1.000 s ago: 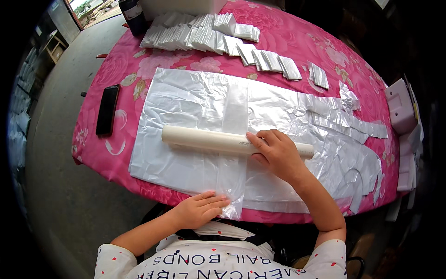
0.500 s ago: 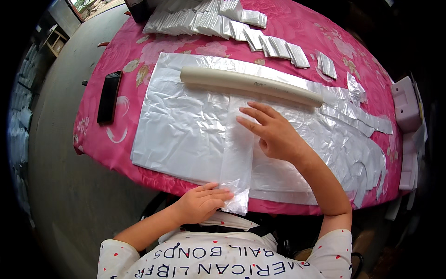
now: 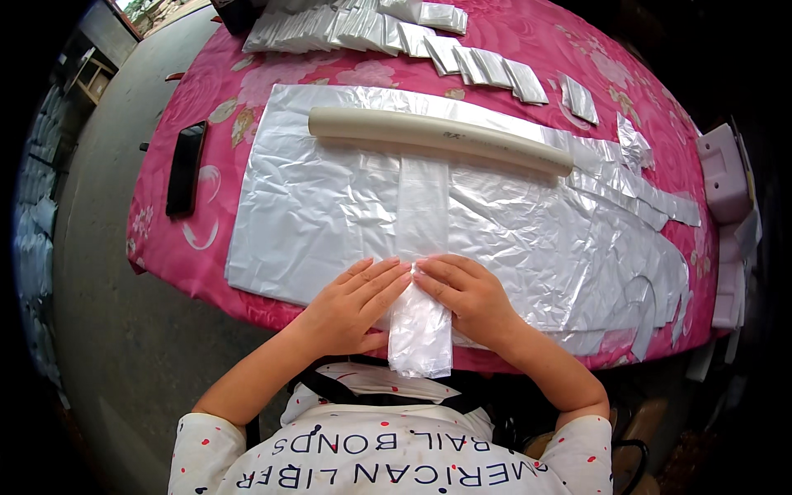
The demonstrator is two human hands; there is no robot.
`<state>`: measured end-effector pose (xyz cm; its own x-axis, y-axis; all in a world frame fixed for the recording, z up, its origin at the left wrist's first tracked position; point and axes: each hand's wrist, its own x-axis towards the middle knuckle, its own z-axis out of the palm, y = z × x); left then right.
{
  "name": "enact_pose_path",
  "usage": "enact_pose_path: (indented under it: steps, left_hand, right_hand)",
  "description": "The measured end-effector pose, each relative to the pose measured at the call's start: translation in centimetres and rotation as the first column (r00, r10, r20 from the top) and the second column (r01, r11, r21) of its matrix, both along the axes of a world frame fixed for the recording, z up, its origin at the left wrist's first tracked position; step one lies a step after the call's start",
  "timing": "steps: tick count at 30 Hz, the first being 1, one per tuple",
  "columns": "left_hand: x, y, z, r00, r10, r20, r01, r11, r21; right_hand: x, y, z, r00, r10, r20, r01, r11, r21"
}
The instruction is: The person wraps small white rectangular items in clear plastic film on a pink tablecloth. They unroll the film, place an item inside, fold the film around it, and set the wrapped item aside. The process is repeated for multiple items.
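A long, narrow folded strip of clear plastic bag (image 3: pixel 421 342) lies over a stack of flat plastic bags (image 3: pixel 305 206). Its far end reaches the pale plastic pipe (image 3: pixel 462 140), and its near end extends past the table's front edge. My left hand (image 3: pixel 353 301) rests flat on the strip's left side, fingers stretched out. From the other side, my right hand (image 3: pixel 469 299) presses on it with fingers extended. The fingertips of both hands nearly meet over the strip's middle. The pipe lies across the stack, beyond my hands.
Small folded bag packets (image 3: pixel 363 31) line the table's far side, with one packet (image 3: pixel 579 99) apart at the right. A black phone (image 3: pixel 186 169) lies at left on the pink floral tablecloth (image 3: pixel 153 223). White foam boxes (image 3: pixel 726 173) stand off the right edge.
My right hand has come back toward me from near the pipe to the strip's middle. My left hand has moved slightly forward from the strip's near end, and the two are now side by side.
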<state>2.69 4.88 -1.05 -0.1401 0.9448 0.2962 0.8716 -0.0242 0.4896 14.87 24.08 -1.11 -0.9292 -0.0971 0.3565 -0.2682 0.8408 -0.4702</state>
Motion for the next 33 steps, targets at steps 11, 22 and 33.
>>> enact_pose_path:
  steps: [11,22,33]
  left_hand:
    - [0.2,3.4,0.5,0.943,0.253,0.217,-0.275,0.959,0.075]
    - [0.8,5.0,-1.0,0.962,0.246,-0.115,-0.252,0.967,-0.045]
    - [1.0,5.8,-1.4,0.922,0.35,-0.164,-0.368,0.925,-0.098]
  right_hand:
    - [-1.9,1.6,0.6,0.963,-0.181,0.202,0.239,0.917,-0.318]
    - [-6.2,3.7,2.9,0.583,-0.076,0.809,0.614,0.694,-0.377]
    - [-3.0,0.6,1.9,0.872,-0.442,0.21,0.466,0.881,-0.081]
